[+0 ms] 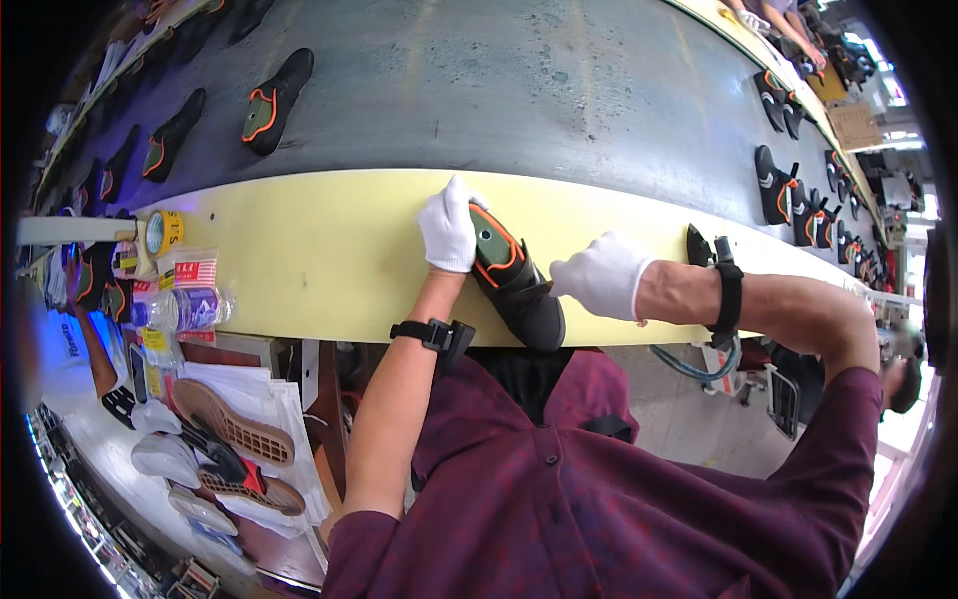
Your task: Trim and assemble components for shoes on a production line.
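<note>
A black shoe (529, 311) with orange trim and a green insole lies slantwise over the front edge of the pale yellow bench, toe toward me. My left hand (448, 228), in a white glove, is closed around its heel end. My right hand (604, 275), also white-gloved, is closed beside the shoe's middle, its fingertips at the end of the dark strap (542, 290). The fingertips' exact hold on the strap is partly hidden.
Beyond the yellow bench (319, 240) runs a grey conveyor belt (449, 90) carrying black shoes (277, 103). At left are a tape roll (165, 232), a plastic bottle (190, 308) and, lower, shoe soles (236, 421). A dark tool (702, 246) lies behind my right wrist. Another person's hands (810, 55) show at far right.
</note>
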`<action>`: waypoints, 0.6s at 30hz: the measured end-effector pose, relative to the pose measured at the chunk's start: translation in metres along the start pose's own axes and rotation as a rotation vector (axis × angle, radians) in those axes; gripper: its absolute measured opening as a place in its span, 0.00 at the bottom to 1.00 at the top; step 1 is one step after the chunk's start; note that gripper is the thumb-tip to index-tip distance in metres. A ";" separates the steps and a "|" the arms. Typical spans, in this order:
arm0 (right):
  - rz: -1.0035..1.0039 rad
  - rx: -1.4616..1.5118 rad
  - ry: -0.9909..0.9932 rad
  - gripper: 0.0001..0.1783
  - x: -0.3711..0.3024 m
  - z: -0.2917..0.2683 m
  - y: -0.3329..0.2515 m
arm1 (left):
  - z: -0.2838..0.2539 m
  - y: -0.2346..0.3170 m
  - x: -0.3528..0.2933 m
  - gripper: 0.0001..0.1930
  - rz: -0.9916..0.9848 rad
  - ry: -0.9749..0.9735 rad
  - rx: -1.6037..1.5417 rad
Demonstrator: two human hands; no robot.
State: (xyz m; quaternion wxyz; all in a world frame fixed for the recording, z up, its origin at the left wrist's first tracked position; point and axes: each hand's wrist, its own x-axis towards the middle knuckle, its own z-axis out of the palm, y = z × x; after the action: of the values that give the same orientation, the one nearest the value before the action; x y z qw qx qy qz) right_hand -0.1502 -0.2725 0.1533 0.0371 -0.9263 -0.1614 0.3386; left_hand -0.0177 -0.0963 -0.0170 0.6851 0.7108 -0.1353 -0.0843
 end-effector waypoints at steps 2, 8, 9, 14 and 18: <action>0.034 0.057 0.008 0.13 -0.007 0.005 -0.003 | -0.001 0.002 0.002 0.33 0.006 -0.040 0.025; 0.009 0.054 0.123 0.11 -0.013 0.019 0.001 | -0.004 0.000 0.002 0.33 0.030 -0.036 0.001; 0.005 0.053 0.119 0.11 -0.012 0.023 0.002 | -0.003 0.000 0.002 0.33 0.025 -0.037 -0.001; 0.007 0.057 0.135 0.09 -0.014 0.021 0.005 | -0.002 0.004 0.002 0.34 0.004 -0.028 0.031; 0.000 0.062 0.103 0.08 -0.010 0.022 0.010 | -0.001 0.001 0.003 0.32 0.071 0.014 0.033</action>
State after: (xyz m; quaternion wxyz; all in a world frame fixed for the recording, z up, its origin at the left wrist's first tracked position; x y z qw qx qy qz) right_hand -0.1686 -0.2857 0.1403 0.0740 -0.9408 -0.1486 0.2955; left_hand -0.0147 -0.0967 -0.0153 0.6769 0.7173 -0.1567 -0.0528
